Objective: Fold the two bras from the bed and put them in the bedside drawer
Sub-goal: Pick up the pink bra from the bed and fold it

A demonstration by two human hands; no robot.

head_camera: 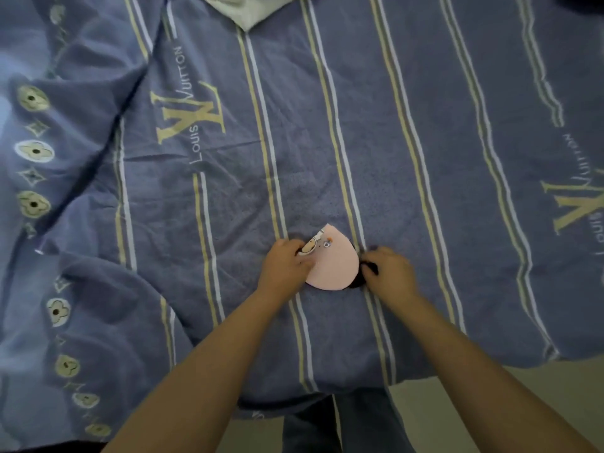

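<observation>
On the blue striped bedspread (pixel 408 132), near its lower edge and between two of the pale yellow-and-white stripes, lies a pink bra (pixel 333 266), folded into a rounded cup shape with a small cartoon print at its upper left. Beside the pink bra's left edge, the left hand (pixel 284 266) rests on the fabric with its fingers curled over the printed corner, pinching or pressing it down; the grip is partly hidden by the knuckles. Just right of the pink bra, the right hand (pixel 390 273) is closed around a bit of dark fabric (pixel 359 279) that pokes out from under the pink cup's right rim; it may be a second bra or a strap, though the view is too blurred to tell which. Both bare forearms reach in from below the pink bra. Far above the pink bra, a white cloth (pixel 248 11) shows at the bedspread's top edge. Below the bedspread, pale floor (pixel 490 380) is visible.
</observation>
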